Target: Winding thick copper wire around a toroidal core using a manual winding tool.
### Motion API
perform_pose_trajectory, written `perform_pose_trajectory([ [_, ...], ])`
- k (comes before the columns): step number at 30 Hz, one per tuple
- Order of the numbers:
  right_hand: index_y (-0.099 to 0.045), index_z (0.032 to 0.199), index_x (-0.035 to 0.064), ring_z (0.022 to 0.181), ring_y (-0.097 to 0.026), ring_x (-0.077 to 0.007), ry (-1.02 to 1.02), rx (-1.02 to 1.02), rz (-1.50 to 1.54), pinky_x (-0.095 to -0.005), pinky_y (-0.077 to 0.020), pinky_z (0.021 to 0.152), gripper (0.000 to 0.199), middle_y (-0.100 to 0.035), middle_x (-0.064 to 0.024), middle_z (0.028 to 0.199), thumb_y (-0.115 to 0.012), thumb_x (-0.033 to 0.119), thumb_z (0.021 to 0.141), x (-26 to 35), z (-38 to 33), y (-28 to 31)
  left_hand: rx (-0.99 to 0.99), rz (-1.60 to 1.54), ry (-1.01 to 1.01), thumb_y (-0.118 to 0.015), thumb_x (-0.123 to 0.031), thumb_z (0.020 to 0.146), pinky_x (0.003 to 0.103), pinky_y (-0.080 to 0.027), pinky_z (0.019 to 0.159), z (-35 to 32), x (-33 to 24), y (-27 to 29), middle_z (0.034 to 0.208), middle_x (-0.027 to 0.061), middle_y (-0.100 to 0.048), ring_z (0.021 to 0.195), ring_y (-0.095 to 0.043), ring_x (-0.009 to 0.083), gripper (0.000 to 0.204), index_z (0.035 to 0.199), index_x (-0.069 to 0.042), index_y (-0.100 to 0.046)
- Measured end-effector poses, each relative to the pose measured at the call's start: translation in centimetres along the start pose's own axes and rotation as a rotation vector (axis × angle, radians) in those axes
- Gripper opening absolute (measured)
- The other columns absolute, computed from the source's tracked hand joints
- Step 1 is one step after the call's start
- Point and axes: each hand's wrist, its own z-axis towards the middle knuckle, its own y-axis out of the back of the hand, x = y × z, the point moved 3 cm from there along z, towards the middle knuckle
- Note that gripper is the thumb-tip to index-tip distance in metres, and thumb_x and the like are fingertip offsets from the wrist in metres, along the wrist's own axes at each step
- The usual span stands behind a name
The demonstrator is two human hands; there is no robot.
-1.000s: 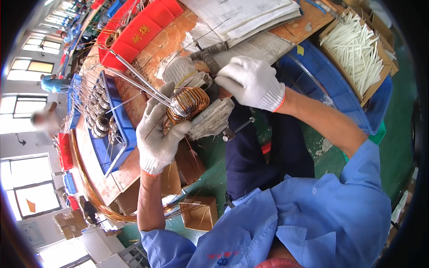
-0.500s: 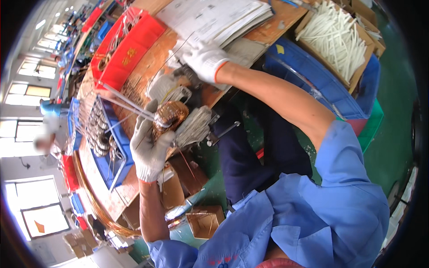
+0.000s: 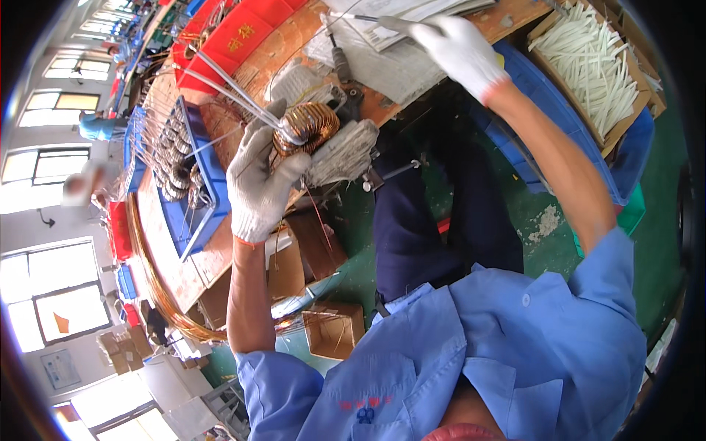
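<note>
The left hand, in a white knit glove, has its fingers wrapped around a copper-wound ring coil, which sits at the near edge of the wooden bench against a grey fixture. 2 white sleeved leads run up and away from the coil. The right hand, also gloved, is stretched far across the bench, fingers pinched together on a thin wire above a stack of papers. A blue tray of finished coils lies left of the coil; a box of white tubes stands to the right.
</note>
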Motion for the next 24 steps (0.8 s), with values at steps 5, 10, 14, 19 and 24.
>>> perform_pose_trajectory([
  [5,-0.051,0.153,-0.0038,0.084,-0.065,-0.0115,-0.389,0.268,0.947,-0.0275,-0.0529,0.074,0.057,-0.069,-0.0069,0.102,-0.059,0.04,0.116,-2.4,-16.8,-0.6,-0.02,0.049,0.011,-0.079,0.003,0.093,0.041,-0.043,0.126,0.0,-0.4,-0.2,0.167,0.0188,-0.05,0.151,-0.052,0.0274,0.061,0.149,0.013,-0.058],
  [10,-0.068,0.117,-0.0011,0.072,-0.064,-0.0101,-0.442,0.452,0.918,-0.0282,-0.0516,0.068,0.017,-0.066,-0.003,0.081,-0.068,0.011,0.105,-1.1,-27.1,-1.2,-0.002,0.105,-0.028,-0.075,0.002,0.098,0.037,-0.049,0.119,0.0,-0.8,-0.4,0.164,0.0162,-0.051,0.143,-0.058,0.0237,0.055,0.149,0.013,-0.058],
  [14,-0.071,0.104,0.0007,0.07,-0.061,-0.01,-0.36,0.591,0.739,-0.0327,-0.0496,0.065,0.017,-0.065,-0.0055,0.077,-0.075,0.017,0.102,1.3,-29.0,-1.9,-0.011,0.137,-0.007,-0.076,-0.002,0.099,0.035,-0.055,0.112,-0.2,-0.9,-0.4,0.163,0.0148,-0.051,0.137,-0.061,0.0213,0.054,0.148,0.013,-0.059],
  [19,-0.069,0.118,0.0023,0.068,-0.052,-0.0055,-0.532,0.745,0.957,-0.0287,-0.0443,0.061,0.021,-0.059,0.0,0.08,-0.072,0.02,0.107,3.5,-28.4,-3.5,-0.022,0.109,0.038,-0.079,-0.006,0.099,0.035,-0.056,0.111,-0.3,-0.7,-0.2,0.164,0.0149,-0.051,0.137,-0.061,0.0219,0.056,0.148,0.012,-0.059],
  [24,-0.055,0.148,0.0051,0.053,-0.048,-0.0054,-0.768,0.826,1.508,-0.0259,-0.0386,0.045,0.034,-0.059,-0.0016,0.085,-0.051,0.021,0.118,7.2,-28.6,-3.6,-0.023,0.128,0.036,-0.083,-0.01,0.098,0.035,-0.058,0.109,-0.3,-0.6,-0.1,0.164,0.015,-0.051,0.137,-0.062,0.0229,0.06,0.149,0.012,-0.059],
])
